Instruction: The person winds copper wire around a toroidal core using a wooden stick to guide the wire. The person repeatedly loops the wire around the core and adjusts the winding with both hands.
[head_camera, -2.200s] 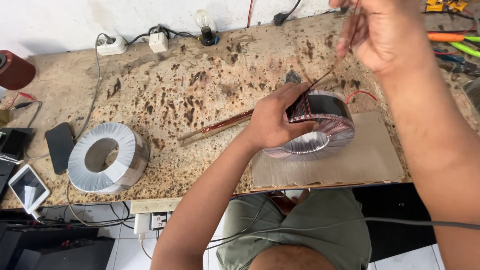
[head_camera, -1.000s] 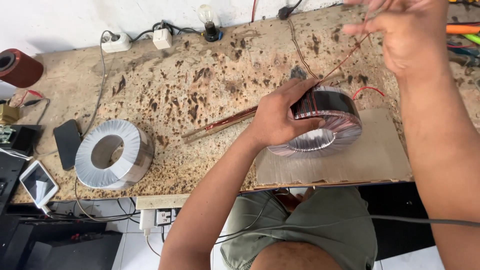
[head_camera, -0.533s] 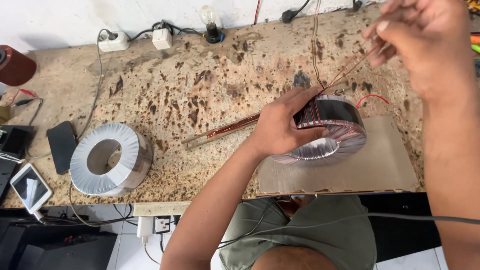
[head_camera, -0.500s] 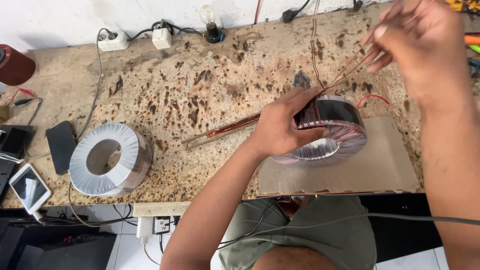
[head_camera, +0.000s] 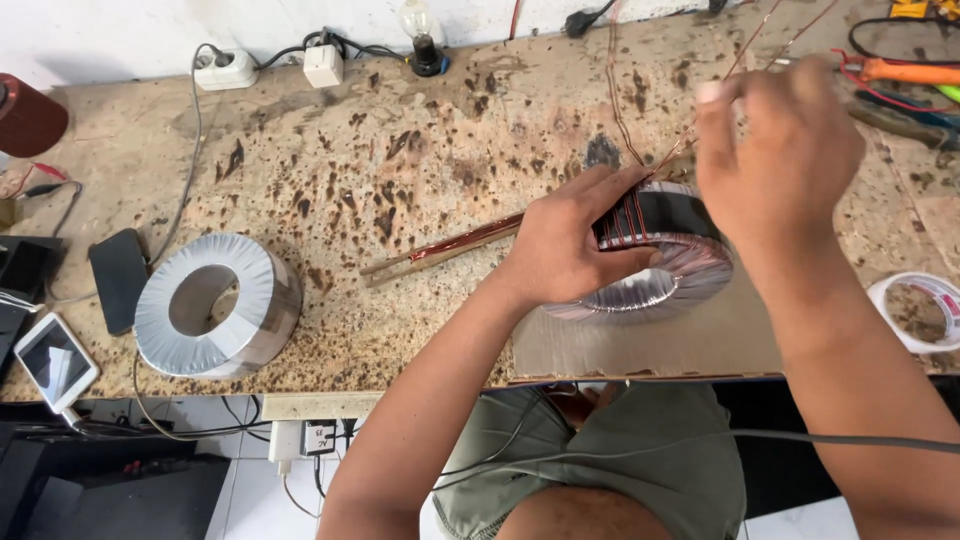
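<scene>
A ring-shaped transformer core (head_camera: 670, 270), dark on top with a clear-wrapped side and a few turns of copper wire, lies on a cardboard sheet (head_camera: 640, 345). My left hand (head_camera: 565, 245) presses down on its left edge, fingers over the copper turns. My right hand (head_camera: 775, 150) hovers just above and to the right of the core, pinching thin copper wire (head_camera: 760, 30) that runs up toward the far edge. A wooden stick wound with copper wire (head_camera: 445, 250) pokes out leftward from under my left hand.
A second, silver-wrapped ring core (head_camera: 215, 305) sits at the left. Beside it lie a dark phone (head_camera: 118, 278) and a white phone (head_camera: 55, 360). A tape roll (head_camera: 925, 310) is at the right, pliers and tools (head_camera: 900, 75) at the far right, sockets and a bulb (head_camera: 420, 30) at the back.
My right hand has come down from the far right toward the core, drawing the copper wire with it. My left hand stays on the core.
</scene>
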